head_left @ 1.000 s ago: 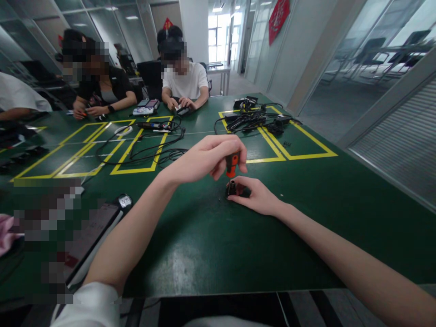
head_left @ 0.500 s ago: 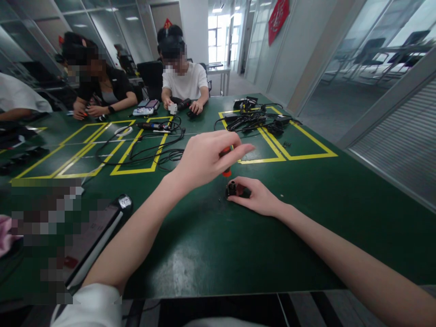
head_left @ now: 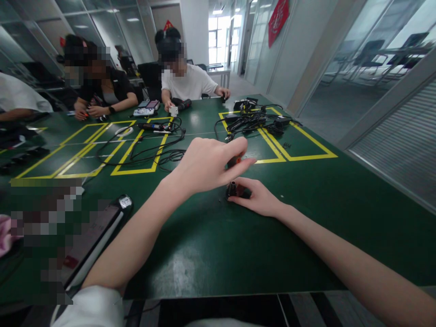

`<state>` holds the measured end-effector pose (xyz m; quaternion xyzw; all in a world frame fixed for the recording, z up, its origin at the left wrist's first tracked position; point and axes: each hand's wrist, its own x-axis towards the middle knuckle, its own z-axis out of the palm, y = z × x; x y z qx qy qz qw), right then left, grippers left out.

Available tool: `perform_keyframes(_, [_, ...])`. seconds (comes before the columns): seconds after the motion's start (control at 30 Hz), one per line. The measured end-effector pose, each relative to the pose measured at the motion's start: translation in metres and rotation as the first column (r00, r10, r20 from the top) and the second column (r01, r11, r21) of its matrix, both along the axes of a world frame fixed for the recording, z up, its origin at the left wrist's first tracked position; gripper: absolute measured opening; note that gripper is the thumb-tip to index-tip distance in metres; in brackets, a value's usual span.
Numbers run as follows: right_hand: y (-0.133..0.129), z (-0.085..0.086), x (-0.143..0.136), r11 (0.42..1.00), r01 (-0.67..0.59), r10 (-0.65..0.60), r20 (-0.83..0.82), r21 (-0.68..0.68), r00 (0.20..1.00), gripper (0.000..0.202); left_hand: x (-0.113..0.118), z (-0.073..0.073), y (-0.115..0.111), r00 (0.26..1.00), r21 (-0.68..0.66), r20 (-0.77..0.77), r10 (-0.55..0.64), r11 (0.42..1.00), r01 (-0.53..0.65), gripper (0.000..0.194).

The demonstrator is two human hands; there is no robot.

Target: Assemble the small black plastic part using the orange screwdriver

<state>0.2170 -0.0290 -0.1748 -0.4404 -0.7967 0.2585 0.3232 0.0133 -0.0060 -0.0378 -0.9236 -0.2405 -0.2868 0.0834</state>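
My left hand point(head_left: 211, 163) is closed around a small tool with a black and orange handle point(head_left: 235, 161), mostly hidden by the fingers. It is held just above a small black part point(head_left: 232, 190) with a round, tube-like top. My right hand point(head_left: 257, 197) pinches that black part between thumb and fingers, low at the green table point(head_left: 211, 254). Tiny dark bits point(head_left: 220, 200) lie on the table just left of the part.
Black cables point(head_left: 252, 120) are heaped inside yellow tape outlines at the back right. More cables point(head_left: 163, 154) and a pen-like tool point(head_left: 153, 126) lie left of centre. A tablet-like device point(head_left: 91, 231) rests at left. Across the table, people point(head_left: 187, 81) handle parts.
My left hand has dropped slightly, and the tool's handle shows at a different angle between its fingers. The person opposite has moved one hand out to the right with a dark object.
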Motion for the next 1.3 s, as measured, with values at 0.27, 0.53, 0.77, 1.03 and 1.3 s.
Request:
perform_keyframes(0.27, [-0.0007, 0.003, -0.0003, 1.0, -0.011, 0.011, 0.011, 0.021, 1.0, 0.022, 0.0013, -0.0022, 0.0028, 0.997, 0.017, 0.052, -0.064, 0.998, 0.064, 0.02])
perform_keyframes(0.53, [-0.0017, 0.0033, -0.0014, 1.0, 0.009, -0.009, 0.022, -0.003, 1.0, 0.021, 0.0023, -0.0053, 0.0019, 0.992, 0.016, 0.041, -0.12, 0.993, 0.119, 0.022])
perform_keyframes(0.77, [-0.0011, 0.0038, -0.0011, 1.0, -0.001, 0.001, 0.028, 0.018, 1.0, 0.021, 0.0032, -0.0044, 0.0046, 0.991, 0.052, -0.009, -0.136, 0.989, 0.137, 0.027])
perform_keyframes(1.03, [-0.0009, 0.0019, -0.0007, 1.0, 0.011, -0.011, 0.015, 0.021, 1.0, 0.021, 0.0036, -0.0045, 0.0031, 0.986, 0.034, -0.022, -0.167, 0.985, 0.168, 0.025])
perform_keyframes(1.3, [-0.0014, 0.0047, -0.0014, 1.0, 0.01, -0.01, 0.031, 0.015, 0.999, 0.021, 0.0037, -0.006, 0.0032, 0.985, 0.011, -0.011, -0.171, 0.985, 0.171, 0.028])
